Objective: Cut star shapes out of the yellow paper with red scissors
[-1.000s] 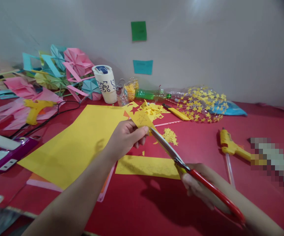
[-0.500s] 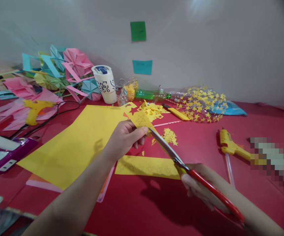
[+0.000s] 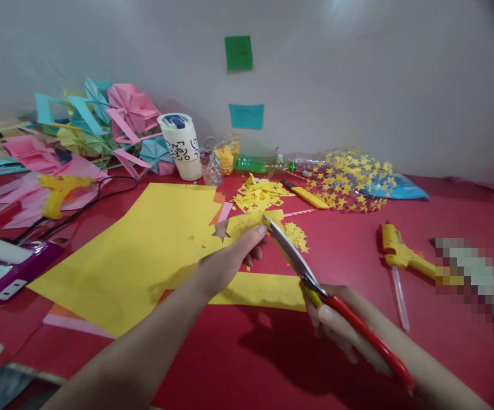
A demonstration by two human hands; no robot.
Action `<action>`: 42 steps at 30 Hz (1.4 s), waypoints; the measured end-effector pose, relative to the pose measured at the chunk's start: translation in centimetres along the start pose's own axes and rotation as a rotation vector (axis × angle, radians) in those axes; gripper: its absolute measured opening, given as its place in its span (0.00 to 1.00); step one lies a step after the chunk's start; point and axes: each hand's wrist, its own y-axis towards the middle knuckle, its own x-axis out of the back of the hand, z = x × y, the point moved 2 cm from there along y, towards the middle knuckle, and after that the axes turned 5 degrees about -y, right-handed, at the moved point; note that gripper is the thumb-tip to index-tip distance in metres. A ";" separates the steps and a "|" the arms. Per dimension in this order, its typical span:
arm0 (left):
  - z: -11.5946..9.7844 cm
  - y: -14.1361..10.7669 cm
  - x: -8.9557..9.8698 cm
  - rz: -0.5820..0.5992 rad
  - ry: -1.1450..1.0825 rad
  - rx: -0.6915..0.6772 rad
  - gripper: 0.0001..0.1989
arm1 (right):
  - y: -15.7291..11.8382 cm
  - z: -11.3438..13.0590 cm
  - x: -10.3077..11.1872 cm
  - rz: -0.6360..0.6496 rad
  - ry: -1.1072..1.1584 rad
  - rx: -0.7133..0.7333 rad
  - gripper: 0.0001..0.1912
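Observation:
Between the thumb and fingers of my left hand [image 3: 240, 250] is a yellow paper strip [image 3: 243, 226] with a star drawn on it and a star-shaped hole at its left end. My right hand [image 3: 336, 319] grips red-handled scissors [image 3: 293, 256], whose blade tips meet the strip just beyond my left thumb. Below lies a second yellow strip [image 3: 268, 291] with faint pencil stars, partly covered by my left forearm. Cut-out small stars [image 3: 297, 236] form a little heap behind the scissor blades. A large yellow sheet [image 3: 144, 256] lies to the left, over orange and pink paper.
Yellow scraps [image 3: 259, 193], a yellow box cutter [image 3: 309, 195] and a star-covered plastic piece [image 3: 349, 179] lie toward the wall. A white tumbler [image 3: 180, 147] stands beside folded paper flowers [image 3: 131, 108]. Glue guns rest at left [image 3: 58, 193] and right [image 3: 400, 247]; a purple power strip [image 3: 20, 270] is at left.
My left hand has turned the paper strip from a slant to nearly level, its holed end swinging left and toward me. The scissors remain at the strip, shifted slightly left.

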 end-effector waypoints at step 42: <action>0.5 0.7 0.5 -0.051 -0.220 -0.028 0.13 | 0.1 1.2 -0.1 -0.097 0.007 -0.132 0.28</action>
